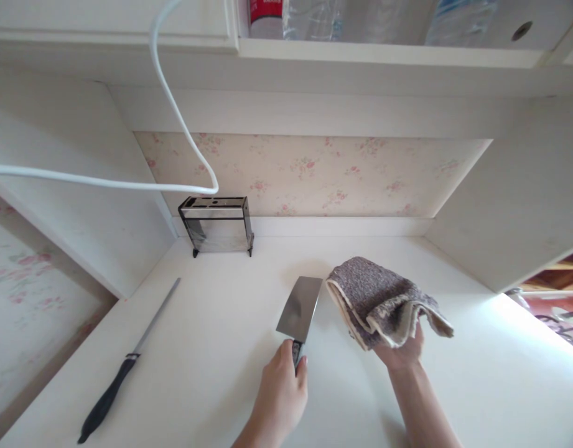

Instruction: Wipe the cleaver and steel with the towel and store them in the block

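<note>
My left hand (286,379) is closed round the dark handle of a cleaver (301,309), whose broad steel blade points away from me, above the white counter. To the right, my right hand (405,348) holds a folded brown-grey cloth (374,292) with pale edges. The cloth hides most of that hand's fingers. A narrow gap separates the cloth from the blade. On the left of the counter lies a sharpening steel (134,351) with a black handle, apart from both hands.
A knife block (218,230) with clear sides stands against the back wall. A white cable (188,134) hangs in front at upper left. Overhead is a shelf (384,53) holding bottles. Side panels (505,205) bound the white counter (211,348).
</note>
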`<state>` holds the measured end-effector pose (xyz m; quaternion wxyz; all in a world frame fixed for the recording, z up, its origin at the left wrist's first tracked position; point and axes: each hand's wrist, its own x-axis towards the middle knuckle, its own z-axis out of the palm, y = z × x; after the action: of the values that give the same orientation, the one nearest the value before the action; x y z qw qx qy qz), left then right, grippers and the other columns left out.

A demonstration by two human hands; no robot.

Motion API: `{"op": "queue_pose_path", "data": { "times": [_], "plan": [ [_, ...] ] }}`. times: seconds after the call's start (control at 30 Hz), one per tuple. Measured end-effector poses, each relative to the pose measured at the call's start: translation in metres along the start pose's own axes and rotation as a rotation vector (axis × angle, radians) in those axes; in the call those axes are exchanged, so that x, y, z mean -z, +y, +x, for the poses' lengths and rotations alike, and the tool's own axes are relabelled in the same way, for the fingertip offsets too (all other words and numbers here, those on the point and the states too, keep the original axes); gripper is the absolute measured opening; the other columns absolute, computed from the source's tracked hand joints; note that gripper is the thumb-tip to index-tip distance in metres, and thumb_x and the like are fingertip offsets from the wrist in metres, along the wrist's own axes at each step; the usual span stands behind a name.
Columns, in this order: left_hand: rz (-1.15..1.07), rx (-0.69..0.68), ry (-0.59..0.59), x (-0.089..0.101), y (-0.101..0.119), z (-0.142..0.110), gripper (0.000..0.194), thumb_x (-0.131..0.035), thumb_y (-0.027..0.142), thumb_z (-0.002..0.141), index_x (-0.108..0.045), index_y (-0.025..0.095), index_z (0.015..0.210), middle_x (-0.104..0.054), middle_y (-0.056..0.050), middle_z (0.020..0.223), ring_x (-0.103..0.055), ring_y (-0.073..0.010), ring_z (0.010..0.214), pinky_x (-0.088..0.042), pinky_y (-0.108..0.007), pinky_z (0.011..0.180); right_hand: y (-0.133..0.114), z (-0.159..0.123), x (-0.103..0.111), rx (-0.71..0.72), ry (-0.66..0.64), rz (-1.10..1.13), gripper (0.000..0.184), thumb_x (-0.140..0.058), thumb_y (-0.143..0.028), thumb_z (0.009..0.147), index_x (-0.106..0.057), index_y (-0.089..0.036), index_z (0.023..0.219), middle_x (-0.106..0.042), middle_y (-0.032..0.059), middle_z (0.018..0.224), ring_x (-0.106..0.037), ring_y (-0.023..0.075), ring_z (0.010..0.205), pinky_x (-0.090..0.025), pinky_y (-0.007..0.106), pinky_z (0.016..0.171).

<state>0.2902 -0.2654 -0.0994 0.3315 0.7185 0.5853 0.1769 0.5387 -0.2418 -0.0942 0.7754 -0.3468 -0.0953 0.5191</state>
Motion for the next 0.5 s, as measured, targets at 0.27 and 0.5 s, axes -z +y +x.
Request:
{"op": "queue_pose_path", "data": {
  "times": [0.27, 0.5],
  "plan": [
    [0.087, 0.023, -0.002, 0.001, 0.013, 0.004, 0.024, -0.036, 0.028, 0.095, -0.052, 0.017, 0.107, -0.068, -0.013, 0.105, -0.066, -0.0259, 0.097, -0.044, -0.032, 0.079, 0.000, -0.002, -0.002, 0.015, -0.015, 0.001, 0.041, -0.073, -0.056, 0.065, -0.070, -0.032, 0.099, -0.074, 0.0031, 0.100, -0.059, 0.0306, 0.115, -0.044, 0.056, 0.099],
    [0.168, 0.025, -0.023, -0.001, 0.015, 0.004, 0.024, -0.038, 0.028, 0.094, -0.053, 0.015, 0.107, -0.069, -0.013, 0.103, -0.067, -0.0257, 0.095, -0.045, -0.032, 0.078, 0.003, -0.002, 0.003, 0.022, -0.085, -0.044, 0.040, -0.074, -0.054, 0.065, -0.070, -0.032, 0.098, -0.074, 0.0028, 0.097, -0.059, 0.0304, 0.115, -0.044, 0.056, 0.101]
  ]
}}
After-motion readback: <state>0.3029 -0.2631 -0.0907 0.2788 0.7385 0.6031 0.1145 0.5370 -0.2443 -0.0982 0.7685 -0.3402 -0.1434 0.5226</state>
